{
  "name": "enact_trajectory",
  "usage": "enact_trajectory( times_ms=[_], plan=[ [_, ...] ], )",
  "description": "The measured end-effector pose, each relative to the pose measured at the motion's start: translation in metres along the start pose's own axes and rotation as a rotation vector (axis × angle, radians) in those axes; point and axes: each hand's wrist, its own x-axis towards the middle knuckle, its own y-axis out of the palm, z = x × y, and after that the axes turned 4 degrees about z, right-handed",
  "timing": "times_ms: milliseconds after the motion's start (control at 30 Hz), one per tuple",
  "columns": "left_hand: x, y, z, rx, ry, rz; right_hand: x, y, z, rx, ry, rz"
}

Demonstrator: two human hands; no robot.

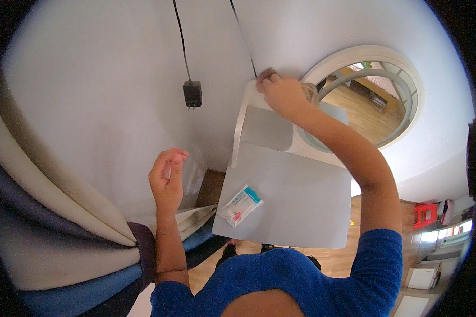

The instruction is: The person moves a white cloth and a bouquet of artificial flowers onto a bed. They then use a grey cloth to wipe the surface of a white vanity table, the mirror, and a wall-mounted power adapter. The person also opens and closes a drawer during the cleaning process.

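Note:
My right hand (pixel 283 93) reaches to the top corner of a white dressing table with a round mirror (pixel 380 103). Its fingers are closed around a small brownish, blurred thing (pixel 266 79) that I cannot name. Beside the wrist, partly behind it, is a beige, blurred item (pixel 310 93). My left hand (pixel 168 172) is raised in front of the wall, fingers curled towards the thumb, with nothing plainly held. A clear plastic packet with a teal top (pixel 244 204) lies on the grey tabletop (pixel 301 190).
A black power adapter (pixel 192 94) hangs by its cord against the wall, with a second dark cord (pixel 244 37) to its right. A tied-back striped curtain (pixel 75 253) fills the left side. A red plastic stool (pixel 425 216) stands far right on the wooden floor.

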Motion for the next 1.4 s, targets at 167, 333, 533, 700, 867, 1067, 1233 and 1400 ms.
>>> enact_trajectory(
  times_ms=[167, 333, 533, 700, 867, 1067, 1233, 1400],
  plan=[
    [-0.002, 0.006, 0.011, -0.039, -0.041, 0.045, 0.027, 0.014, 0.028, -0.172, -0.121, 0.040],
    [-0.006, -0.006, 0.019, 0.032, -0.121, 0.077, 0.021, -0.022, 0.074, 0.198, -0.195, 0.164],
    [-0.002, 0.002, 0.021, -0.205, -0.146, 0.151, -0.035, -0.055, 0.090, 1.027, -0.321, 0.537],
    [-0.002, 0.001, 0.027, -0.547, -0.600, 0.468, -0.071, -0.021, 0.085, 1.866, 0.156, 0.833],
    [0.000, 0.018, 0.057, -0.919, -0.749, 0.282, -0.095, -0.004, 0.098, 2.300, 0.520, 0.573],
    [-0.023, 0.064, 0.042, -0.624, -0.629, 0.444, -0.106, -0.003, 0.124, 1.522, 0.448, 0.301],
    [-0.022, 0.070, 0.031, -0.276, -0.454, 0.474, -0.110, -0.020, 0.119, 1.308, 0.134, 0.152],
    [-0.006, 0.077, 0.021, -0.211, -0.285, 0.461, -0.109, -0.032, 0.099, 0.909, 0.021, 0.107]
  ],
)
